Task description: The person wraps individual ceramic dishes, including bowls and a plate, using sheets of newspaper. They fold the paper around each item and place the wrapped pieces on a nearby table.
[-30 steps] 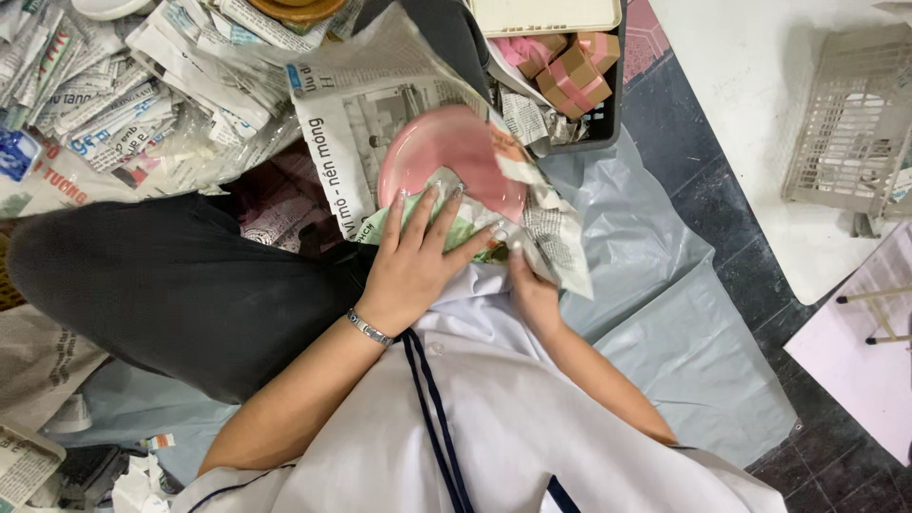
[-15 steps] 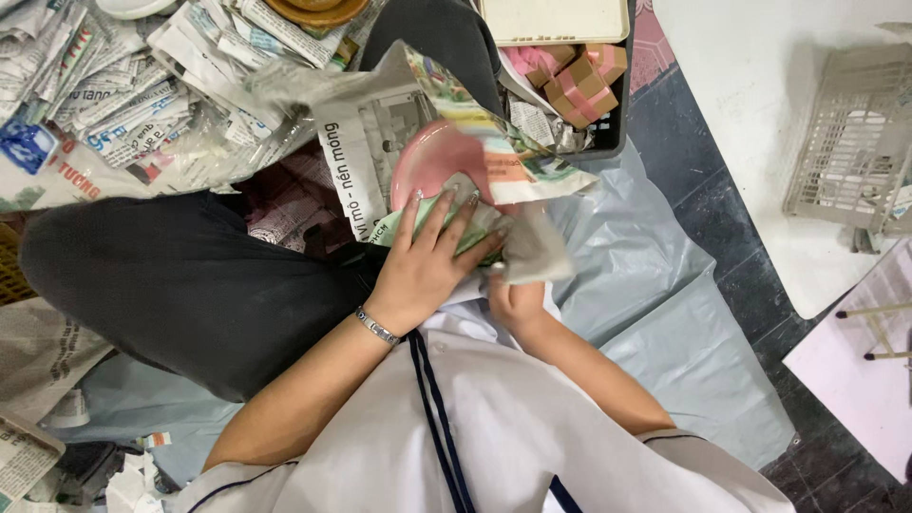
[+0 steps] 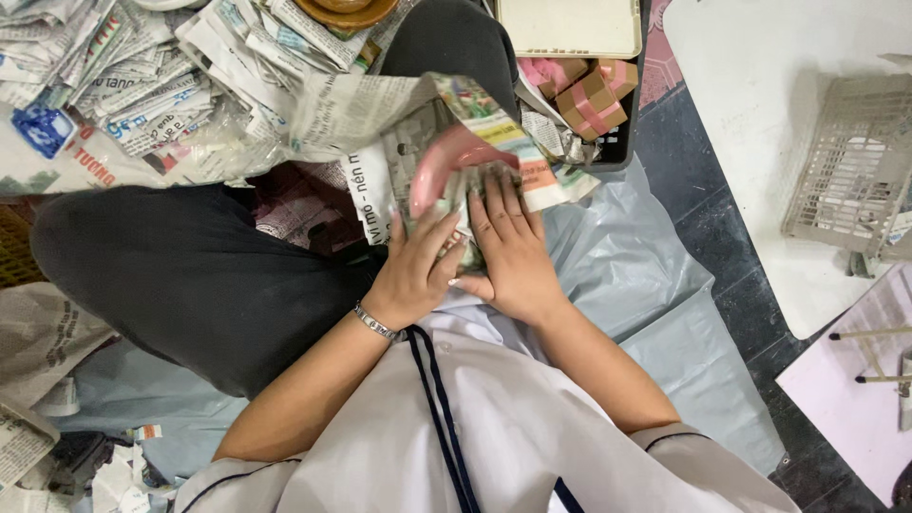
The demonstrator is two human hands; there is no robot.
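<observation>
A pink plate [image 3: 446, 157] stands tilted on edge in my lap, half wrapped in a sheet of newspaper [image 3: 399, 119]. My left hand [image 3: 418, 271], a metal bracelet at its wrist, presses the folded paper against the plate's near side. Beside it, my right hand [image 3: 513, 252] lies flat with fingers spread over the paper on the plate's right part. The two hands touch each other. Most of the plate is hidden by paper and fingers.
Loose newspapers [image 3: 133, 85] pile up at the upper left beyond my dark-trousered knee [image 3: 190, 275]. A black crate [image 3: 622, 142] holds small brown boxes with pink bands [image 3: 594, 95]. A pale plastic sheet [image 3: 655, 304] covers the floor; a grey basket [image 3: 845, 171] stands at right.
The plate has been tipped from lying flat to standing on edge, and the newspaper has been folded up over it. My right hand has come from under the paper onto its top.
</observation>
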